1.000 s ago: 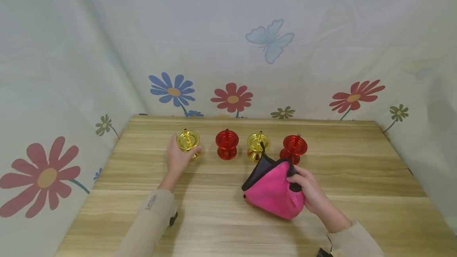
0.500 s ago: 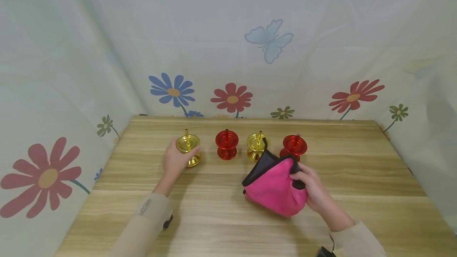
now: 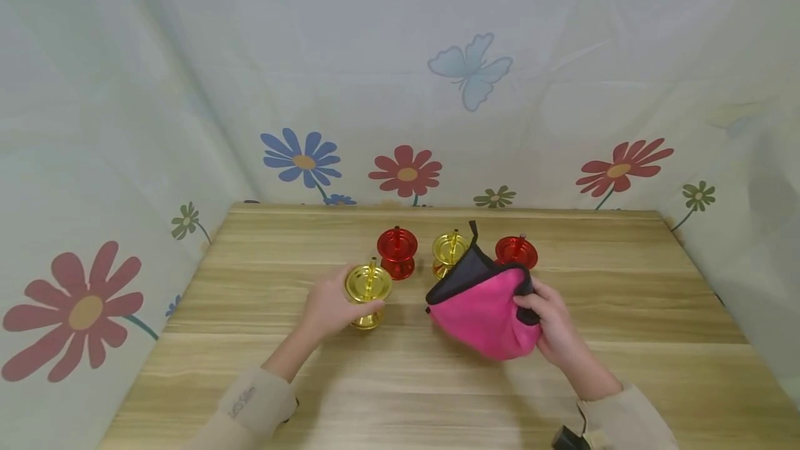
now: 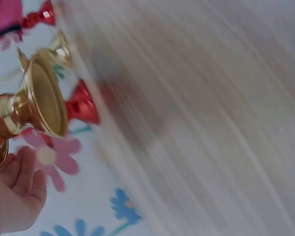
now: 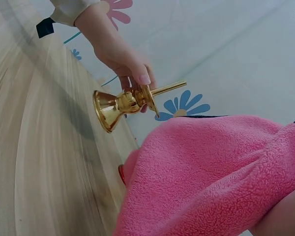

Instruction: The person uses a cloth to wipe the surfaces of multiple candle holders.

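My left hand (image 3: 330, 305) holds a shiny gold candle holder (image 3: 369, 282) upright, thumb and fingers around it below the dish. In the right wrist view this candle holder (image 5: 119, 105) is lifted off the table, its thin stem pointing up from the dish. A pink fleece cleaning cloth (image 3: 484, 325) with black edging and a dark grey inner side hangs bunched from my right hand (image 3: 553, 321), which pinches its edge. Behind stand a red candle holder (image 3: 397, 247), a gold one (image 3: 446, 250) and another red one (image 3: 517, 251); the cloth partly covers the last two.
The light wooden table (image 3: 281, 235) reaches back to a white curtain (image 3: 350, 54) printed with flowers and a butterfly. Bare wood (image 3: 625, 283) lies to the right of my right hand. A small black device (image 3: 569, 439) sits by the right cuff.
My left hand has lifted the leftmost gold candle holder out of the row and brought it right and toward me. The cloth in my right hand has risen slightly.
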Demonstrator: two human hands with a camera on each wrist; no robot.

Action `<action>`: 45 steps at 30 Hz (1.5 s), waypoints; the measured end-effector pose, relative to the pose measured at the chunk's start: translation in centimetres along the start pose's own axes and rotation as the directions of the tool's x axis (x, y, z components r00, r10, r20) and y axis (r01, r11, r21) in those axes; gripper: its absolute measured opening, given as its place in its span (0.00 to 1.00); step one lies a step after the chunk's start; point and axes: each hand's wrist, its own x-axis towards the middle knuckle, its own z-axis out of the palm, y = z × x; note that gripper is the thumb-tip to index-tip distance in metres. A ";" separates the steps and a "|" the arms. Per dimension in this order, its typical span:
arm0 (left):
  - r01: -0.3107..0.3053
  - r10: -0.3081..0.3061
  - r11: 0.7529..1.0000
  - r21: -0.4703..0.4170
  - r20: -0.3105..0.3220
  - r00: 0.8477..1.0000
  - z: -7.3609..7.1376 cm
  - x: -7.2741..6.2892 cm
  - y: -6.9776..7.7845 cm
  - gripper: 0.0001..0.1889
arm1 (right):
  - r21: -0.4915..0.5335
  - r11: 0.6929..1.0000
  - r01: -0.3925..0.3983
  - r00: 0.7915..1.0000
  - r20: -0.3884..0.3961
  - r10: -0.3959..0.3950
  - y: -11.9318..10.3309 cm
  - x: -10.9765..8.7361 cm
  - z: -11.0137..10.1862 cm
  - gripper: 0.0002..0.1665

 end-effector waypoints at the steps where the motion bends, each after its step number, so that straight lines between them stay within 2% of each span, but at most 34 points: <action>1: -0.032 0.032 0.999 0.017 0.006 0.999 0.1 -0.3 0.6 0.43 | -0.004 1.000 0.019 1.000 -0.006 -0.019 -0.1 0.0 0.1 0.24; 5: -0.151 0.147 0.986 0.070 0.061 0.987 0.5 -1.3 2.7 0.40 | -0.031 0.996 0.080 0.996 -0.047 -0.082 -0.4 0.1 0.5 0.23; 8: -0.246 0.236 0.964 0.097 0.101 0.966 0.8 -1.7 3.8 0.37 | -0.042 0.991 0.124 0.990 -0.063 -0.127 -0.7 0.2 0.9 0.24; 12: -0.330 0.307 0.933 0.142 0.162 0.938 1.1 -1.9 5.1 0.36 | -0.047 0.977 0.206 0.977 -0.042 -0.208 -1.1 0.3 1.3 0.24; 14: -0.356 0.325 0.920 0.164 0.188 0.927 1.2 -2.0 5.7 0.36 | -0.054 0.966 0.252 0.967 -0.009 -0.253 -1.3 0.3 1.4 0.24; 17: -0.377 0.333 0.905 0.197 0.221 0.916 1.2 -1.9 6.5 0.35 | -0.083 0.937 0.338 0.940 0.070 -0.333 -1.4 0.3 1.7 0.24; 21: -0.377 0.317 0.891 0.252 0.248 0.915 1.2 -1.7 7.4 0.35 | -0.176 0.878 0.446 0.890 0.189 -0.414 -1.4 0.1 2.0 0.27; 23: -0.377 0.314 0.887 0.267 0.251 0.916 1.3 -1.6 7.6 0.35 | -0.236 0.843 0.483 0.868 0.256 -0.425 -1.3 -0.1 2.1 0.29; 24: -0.378 0.316 0.885 0.272 0.246 0.916 1.3 -1.6 7.6 0.34 | -0.276 0.816 0.509 0.852 0.294 -0.432 -1.3 -0.3 2.2 0.29; 25: -0.382 0.323 0.884 0.271 0.240 0.916 1.3 -1.5 7.7 0.34 | -0.312 0.778 0.546 0.828 0.340 -0.445 -1.2 -0.3 2.3 0.30; 27: -0.388 0.337 0.883 0.266 0.216 0.916 1.3 -1.5 7.7 0.34 | -0.366 0.681 0.634 0.761 0.451 -0.466 -1.0 -0.4 2.6 0.29; 28: -0.400 0.357 0.879 0.260 0.199 0.913 1.2 -1.4 7.8 0.34 | -0.384 0.630 0.675 0.725 0.505 -0.469 -0.9 -0.4 2.7 0.28; 31: -0.449 0.432 0.859 0.247 0.122 0.894 0.8 -1.4 7.9 0.36 | -0.434 0.445 0.783 0.617 0.630 -0.472 -0.5 -0.5 3.3 0.27; 32: -0.469 0.461 0.846 0.252 0.094 0.882 0.6 -1.5 7.9 0.34 | -0.448 0.397 0.801 0.597 0.656 -0.462 -0.4 -0.6 3.5 0.28; 34: -0.512 0.520 0.815 0.272 0.047 0.853 0.3 -1.5 8.1 0.30 | -0.476 0.319 0.820 0.573 0.690 -0.442 -0.3 -0.7 3.8 0.28; 36: -0.533 0.555 0.787 0.310 0.017 0.831 0.0 -1.5 8.1 0.24 | -0.494 0.263 0.829 0.559 0.710 -0.428 -0.2 -0.9 4.0 0.29; 37: -0.540 0.571 0.772 0.336 0.006 0.821 -0.1 -1.5 8.1 0.20 | -0.499 0.250 0.830 0.557 0.718 -0.417 -0.2 -1.0 4.1 0.28; 39: -0.547 0.586 0.760 0.350 -0.006 0.810 -0.2 -1.5 8.2 0.20 | -0.505 0.246 0.827 0.562 0.727 -0.395 -0.3 -1.2 4.2 0.27; 40: -0.554 0.595 0.755 0.351 -0.012 0.804 -0.4 -1.5 8.2 0.22 | -0.507 0.261 0.822 0.570 0.727 -0.384 -0.3 -1.4 4.2 0.26; 42: -0.562 0.609 0.748 0.352 -0.029 0.793 -0.6 -1.6 8.4 0.26 | -0.494 0.321 0.808 0.588 0.714 -0.380 -0.3 -1.5 4.3 0.23; 45: -0.583 0.640 0.727 0.364 -0.051 0.767 -0.7 -1.7 8.7 0.29 | -0.444 0.436 0.783 0.616 0.652 -0.442 -0.1 -1.4 4.3 0.18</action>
